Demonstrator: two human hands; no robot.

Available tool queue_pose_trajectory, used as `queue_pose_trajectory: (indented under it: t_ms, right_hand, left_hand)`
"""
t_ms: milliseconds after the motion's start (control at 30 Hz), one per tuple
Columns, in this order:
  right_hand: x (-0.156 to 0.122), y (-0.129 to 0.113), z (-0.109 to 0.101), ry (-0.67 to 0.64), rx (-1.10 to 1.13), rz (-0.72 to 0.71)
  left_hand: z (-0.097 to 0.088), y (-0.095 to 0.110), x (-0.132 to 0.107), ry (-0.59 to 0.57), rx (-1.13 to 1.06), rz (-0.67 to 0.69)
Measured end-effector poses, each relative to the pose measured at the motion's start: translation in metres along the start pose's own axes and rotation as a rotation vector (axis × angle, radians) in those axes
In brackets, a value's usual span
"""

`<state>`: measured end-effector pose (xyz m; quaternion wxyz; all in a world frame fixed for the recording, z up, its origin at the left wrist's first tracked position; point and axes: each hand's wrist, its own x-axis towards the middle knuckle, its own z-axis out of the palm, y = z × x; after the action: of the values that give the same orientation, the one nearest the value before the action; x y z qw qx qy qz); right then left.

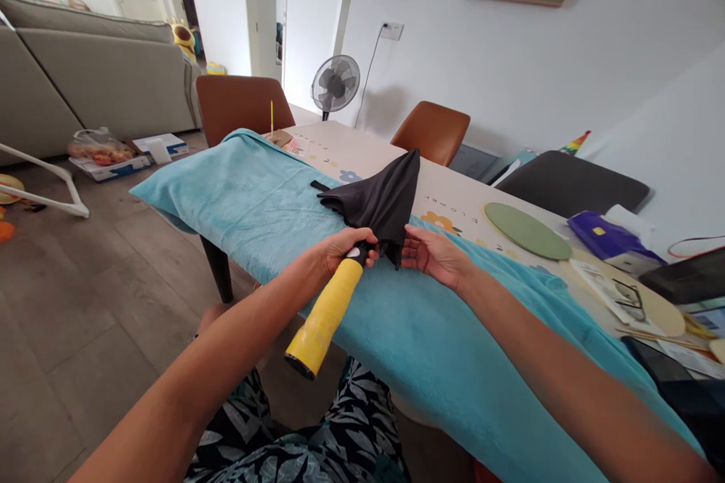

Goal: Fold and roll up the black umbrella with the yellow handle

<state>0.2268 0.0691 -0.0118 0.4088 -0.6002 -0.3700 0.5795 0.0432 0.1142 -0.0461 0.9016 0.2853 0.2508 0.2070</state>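
Note:
A folded black umbrella with a yellow handle lies on a turquoise towel spread over the table. My left hand is closed around the top of the handle, where it meets the black canopy. My right hand pinches the lower edge of the black fabric between thumb and fingers. The handle sticks out past the table edge toward my lap. The umbrella's tip points away from me.
Two brown chairs stand at the far side. On the table to the right are a green round mat, a purple packet, glasses and papers. A fan and a grey sofa stand behind.

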Motion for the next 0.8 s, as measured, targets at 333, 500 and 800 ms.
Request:
queue_pose_trajectory:
  t_ms: [333, 500, 800]
  right_hand:
    - [0.002, -0.007, -0.011, 0.096, 0.067, -0.147]
    - [0.005, -0.007, -0.013, 0.107, 0.08, -0.122]
    - [0.022, 0.006, 0.015, -0.186, 0.336, 0.02]
  left_hand:
    - [0.005, 0.001, -0.003, -0.005, -0.047, 0.001]
    - [0.009, 0.006, -0.009, -0.039, -0.115, -0.001]
    - [0.007, 0.012, -0.013, -0.126, -0.186, -0.042]
